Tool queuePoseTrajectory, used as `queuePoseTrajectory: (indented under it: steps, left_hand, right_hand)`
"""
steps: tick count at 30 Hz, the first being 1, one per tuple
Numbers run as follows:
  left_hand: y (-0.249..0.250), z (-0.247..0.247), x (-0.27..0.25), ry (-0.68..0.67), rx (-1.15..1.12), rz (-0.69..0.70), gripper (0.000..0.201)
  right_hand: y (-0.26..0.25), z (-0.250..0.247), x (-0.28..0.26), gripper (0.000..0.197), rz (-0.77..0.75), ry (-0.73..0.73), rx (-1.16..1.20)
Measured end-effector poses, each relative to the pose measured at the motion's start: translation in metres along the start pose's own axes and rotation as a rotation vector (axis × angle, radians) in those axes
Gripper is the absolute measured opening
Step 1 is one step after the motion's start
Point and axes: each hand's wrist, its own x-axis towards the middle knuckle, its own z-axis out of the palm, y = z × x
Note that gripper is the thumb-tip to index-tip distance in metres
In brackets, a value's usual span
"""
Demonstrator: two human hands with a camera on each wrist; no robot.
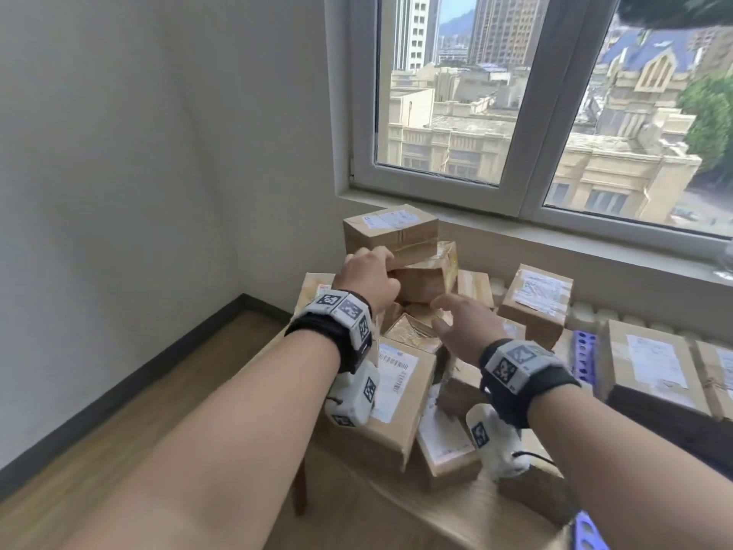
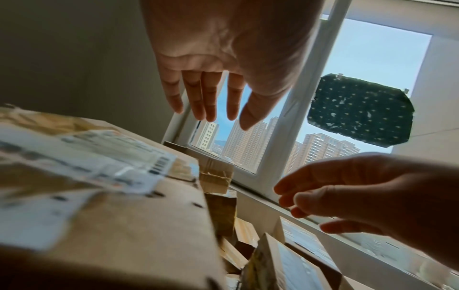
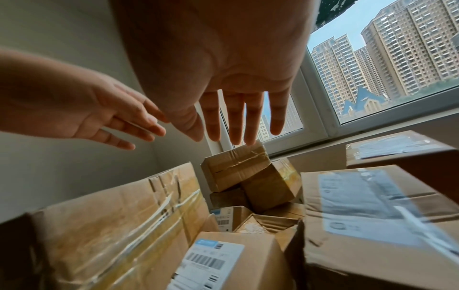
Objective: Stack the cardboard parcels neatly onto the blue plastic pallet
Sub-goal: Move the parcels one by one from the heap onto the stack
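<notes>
Several cardboard parcels lie heaped in the head view. A small taped parcel (image 1: 390,228) (image 3: 236,166) tops the heap, and a tilted glossy parcel (image 1: 430,277) (image 3: 270,186) leans under it. My left hand (image 1: 373,271) (image 2: 211,102) reaches to the tilted parcel's left side with straight, spread fingers that hold nothing. My right hand (image 1: 460,319) (image 3: 236,125) hovers lower on its right, fingers also straight and empty. Parts of the blue pallet (image 1: 582,357) show between the parcels at the right. A large labelled parcel (image 1: 392,394) (image 2: 99,196) lies under my left wrist.
More labelled parcels (image 1: 535,299) (image 1: 650,363) stand at the right, below the window sill (image 1: 555,240). A white wall (image 1: 158,152) closes the left side over a wooden floor (image 1: 139,410). The heap spills onto a wooden surface (image 1: 396,522) at the front.
</notes>
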Motion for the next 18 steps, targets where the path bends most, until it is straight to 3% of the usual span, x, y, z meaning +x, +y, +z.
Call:
queuePoseTrajectory:
  steps: [14, 18]
  left_hand:
    - [-0.065, -0.030, 0.015, 0.061, -0.091, -0.250, 0.050]
    - [-0.079, -0.032, 0.016, -0.091, -0.136, -0.392, 0.066]
  right_hand:
    - [-0.043, 0.028, 0.050, 0.042, -0.010, -0.083, 0.085]
    - [-0.050, 0.037, 0.050, 0.050, 0.045, -0.195, 0.094]
